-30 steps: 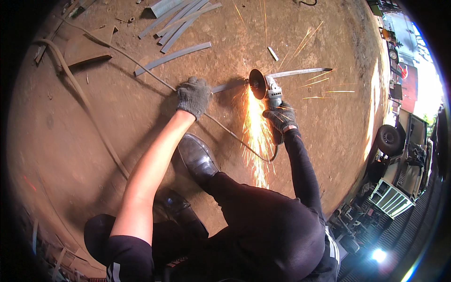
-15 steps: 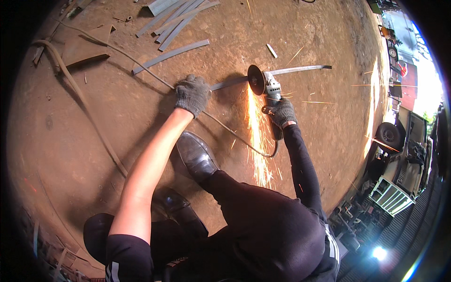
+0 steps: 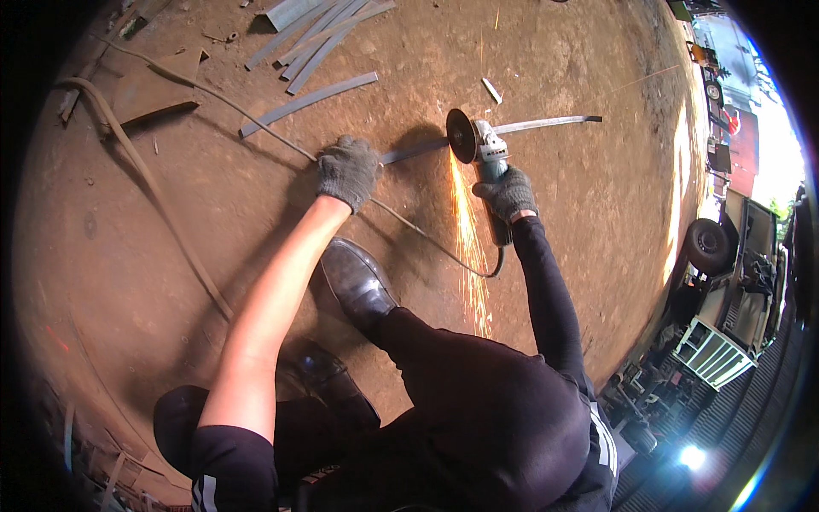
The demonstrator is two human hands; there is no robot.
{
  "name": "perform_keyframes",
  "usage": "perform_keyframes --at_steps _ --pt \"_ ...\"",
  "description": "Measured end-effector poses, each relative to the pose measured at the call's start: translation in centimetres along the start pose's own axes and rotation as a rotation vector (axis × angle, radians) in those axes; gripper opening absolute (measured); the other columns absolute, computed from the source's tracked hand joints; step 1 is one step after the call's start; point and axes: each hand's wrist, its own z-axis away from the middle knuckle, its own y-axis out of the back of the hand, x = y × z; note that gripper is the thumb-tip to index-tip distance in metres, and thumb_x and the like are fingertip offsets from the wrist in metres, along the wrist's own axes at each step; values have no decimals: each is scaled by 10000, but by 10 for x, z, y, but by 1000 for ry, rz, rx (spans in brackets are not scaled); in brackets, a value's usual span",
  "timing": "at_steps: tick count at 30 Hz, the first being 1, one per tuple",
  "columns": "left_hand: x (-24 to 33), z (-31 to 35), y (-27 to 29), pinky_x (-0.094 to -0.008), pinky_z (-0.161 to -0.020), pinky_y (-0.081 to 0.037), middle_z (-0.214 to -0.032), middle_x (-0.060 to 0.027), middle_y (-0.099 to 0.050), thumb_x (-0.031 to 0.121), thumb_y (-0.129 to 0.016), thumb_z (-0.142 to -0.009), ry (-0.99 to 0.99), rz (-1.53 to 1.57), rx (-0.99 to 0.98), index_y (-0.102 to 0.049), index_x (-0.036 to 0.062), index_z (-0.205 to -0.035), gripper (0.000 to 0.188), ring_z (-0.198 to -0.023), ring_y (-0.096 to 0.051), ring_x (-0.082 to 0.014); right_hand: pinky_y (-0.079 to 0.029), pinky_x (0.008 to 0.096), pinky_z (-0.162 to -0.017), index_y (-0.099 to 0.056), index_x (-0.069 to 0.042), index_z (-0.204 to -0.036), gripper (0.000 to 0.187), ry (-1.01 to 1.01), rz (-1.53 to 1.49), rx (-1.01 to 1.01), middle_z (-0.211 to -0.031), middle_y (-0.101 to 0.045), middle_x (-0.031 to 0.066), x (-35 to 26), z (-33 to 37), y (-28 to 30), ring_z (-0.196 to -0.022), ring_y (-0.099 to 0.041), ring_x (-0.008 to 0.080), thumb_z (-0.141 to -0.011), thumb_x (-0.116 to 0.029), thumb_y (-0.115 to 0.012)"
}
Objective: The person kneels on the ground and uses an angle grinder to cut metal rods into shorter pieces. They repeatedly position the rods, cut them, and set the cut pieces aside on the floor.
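My right hand (image 3: pixel 509 194), in a grey knit glove, is wrapped round the body of an angle grinder (image 3: pixel 490 158). The grinder's dark disc (image 3: pixel 461 136) stands on edge against a flat metal bar (image 3: pixel 546 125), which runs across the ground on both sides of it. A narrow stream of orange sparks (image 3: pixel 465 230) falls from the disc toward my knee. My left hand (image 3: pixel 349 173), gloved as well, is closed over the bar's left end and presses it down; its fingertips are partly hidden. From the grinder's rear a power cord (image 3: pixel 426 236) runs left beneath my left hand.
Several metal strips (image 3: pixel 320 43) lie at the far left, with one separate strip (image 3: pixel 307 103) nearer. A short offcut (image 3: pixel 492 90) rests beyond the grinder. A thick hose (image 3: pixel 158 192) curves along the left. My shoe (image 3: pixel 357 280) is close to the cord. A vehicle (image 3: pixel 734 282) stands at right.
The spark stream has become thinner and the stray sparks at the right have mostly gone. The grinder has shifted very slightly left and tilted a little. My left hand stays in place.
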Motion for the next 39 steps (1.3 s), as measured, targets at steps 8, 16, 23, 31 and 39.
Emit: perform_keyframes --at_steps 8,16,23,31,39 --pt "1 0 -1 -446 -845 -524 -1004 -81 -665 363 -671 -888 -10 -14 -2 -734 123 -966 260 -1014 -606 -295 -551 412 -865 -688 39 -1104 644 -135 -3 -64 -1029 -730 223 4 8 6 -981 -715 339 -630 -353 -881" --pt "1 -1 0 -449 -823 -530 -1024 -78 -670 369 -654 -894 -28 -15 10 -737 128 -951 261 -1016 -613 -286 -552 394 -822 -679 3 -1119 550 -98 -130 -80 -993 -736 176 5 8 6 -909 -709 290 -670 -269 -843" --pt "-4 3 -7 -435 -863 -516 -1022 -96 -665 385 -653 -899 -10 -14 34 -729 113 -957 288 -1021 -603 -300 -554 409 -831 -689 34 -1091 589 -128 105 -65 -1005 -734 218 -17 4 11 -913 -722 333 -637 -310 -840" --pt "-4 6 -3 -444 -882 -516 -1026 -94 -665 379 -664 -894 5 2 29 -729 108 -973 289 -1029 -599 -303 -551 405 -834 -704 4 -1071 540 -130 86 -53 -991 -740 200 -21 4 13 -923 -722 315 -646 -299 -841" --pt "4 1 1 -448 -886 -511 -1024 -94 -659 375 -664 -895 -7 30 17 -724 107 -966 283 -1026 -599 -304 -551 424 -844 -688 19 -1105 582 -167 168 -92 -986 -735 211 0 3 13 -943 -722 321 -649 -302 -853"
